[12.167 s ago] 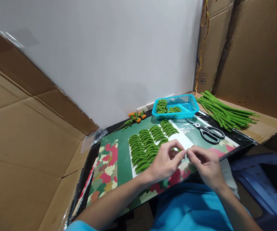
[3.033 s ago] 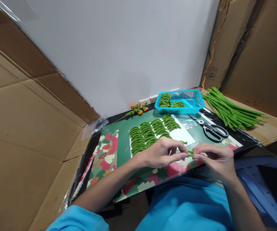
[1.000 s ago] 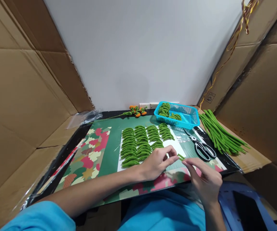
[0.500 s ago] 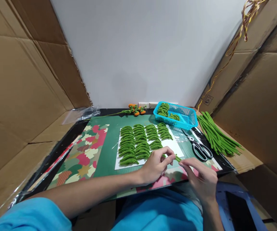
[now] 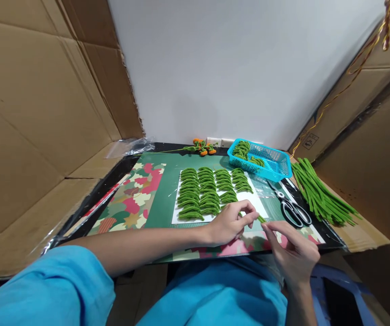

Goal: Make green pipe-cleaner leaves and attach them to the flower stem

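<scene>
Both hands meet above the front right of the white sheet (image 5: pixel 253 199). Pinched between them is a short green pipe cleaner piece (image 5: pixel 260 218). My left hand (image 5: pixel 229 222) grips its left end with thumb and forefinger, and my right hand (image 5: pixel 292 249) has the other end in its fingertips. Part of the piece is hidden by the fingers. On the sheet, curved green pipe cleaner leaves (image 5: pixel 190 194) lie in several columns; my left hand covers the lower end of one column.
A blue plastic basket (image 5: pixel 286 173) holding more green leaves stands at the back right. Black-handled scissors (image 5: pixel 295 213) and a bundle of long green pipe cleaners (image 5: pixel 320 192) lie right. Orange flowers (image 5: pixel 203 147) rest by the wall. Cardboard panels (image 5: pixel 39 90) enclose both sides.
My view has shifted, so the table's things appear further right. Both hands keep their pinch on the pipe cleaner piece, with little change in their pose.
</scene>
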